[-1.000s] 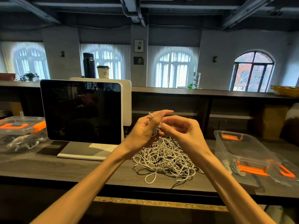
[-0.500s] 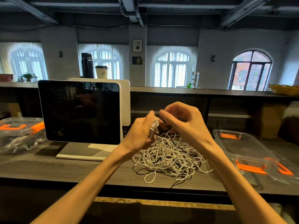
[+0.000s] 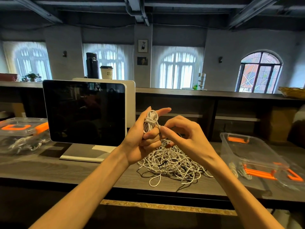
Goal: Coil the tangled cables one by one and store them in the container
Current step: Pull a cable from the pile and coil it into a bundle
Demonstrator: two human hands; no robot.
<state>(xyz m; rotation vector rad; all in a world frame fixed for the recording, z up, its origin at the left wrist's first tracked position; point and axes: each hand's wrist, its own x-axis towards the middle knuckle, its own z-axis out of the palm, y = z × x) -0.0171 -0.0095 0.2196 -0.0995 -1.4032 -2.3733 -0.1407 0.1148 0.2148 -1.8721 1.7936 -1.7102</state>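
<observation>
The left hand curled its fingers round a white coiled cable above the tangled pile; the right hand pinched its strand. Right of the pile the open container stood apart near the tabletop edge, the monitor left.

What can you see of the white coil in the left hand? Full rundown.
The coil is a small bundle of thin white cable, wound in several loops that stand roughly upright. The left hand grips its lower part, fingers curled round it, forefinger pointing past the top. The right hand pinches a greyish strand at the coil's lower right. It is held above the tangled cable pile, apart from it.
</observation>
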